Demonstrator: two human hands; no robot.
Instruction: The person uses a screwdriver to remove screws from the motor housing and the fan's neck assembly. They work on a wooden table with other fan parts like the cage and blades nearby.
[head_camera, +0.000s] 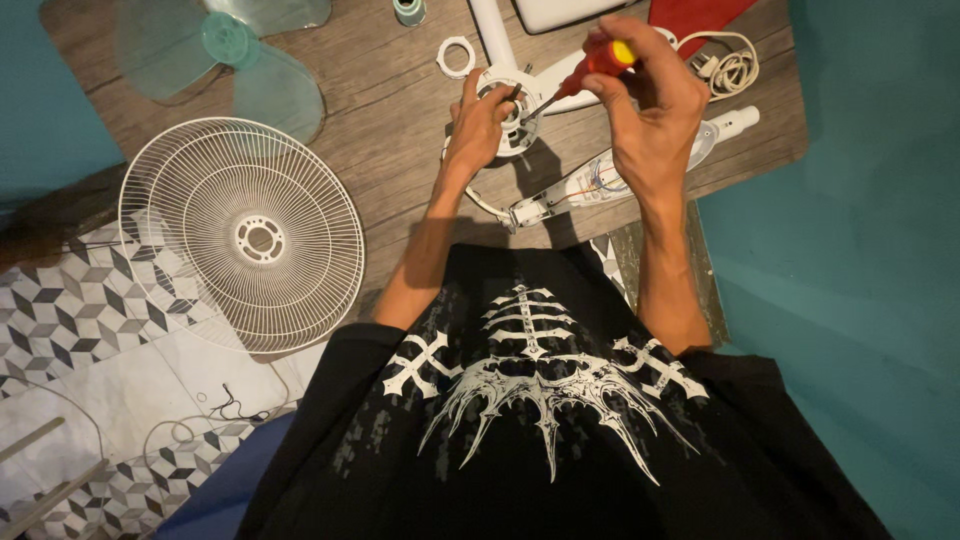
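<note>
Head view: mid-way through working a screw on the white fan housing (520, 110), at the far middle of the wooden bench (390, 110). Right hand (650, 100) closed around the red-handled screwdriver (590, 70), tip angled down into the housing. Left hand (480, 125) curled on the housing's rim, steadying it. Next, probably: steady downward pressure, tip kept seated. Fan grille (240, 235) well apart, left.

Single head cam, looking steeply down from above. Close range: wooden tabletop (400, 150) fills upper frame, wearer's black shirt (540, 430) the lower.
</note>
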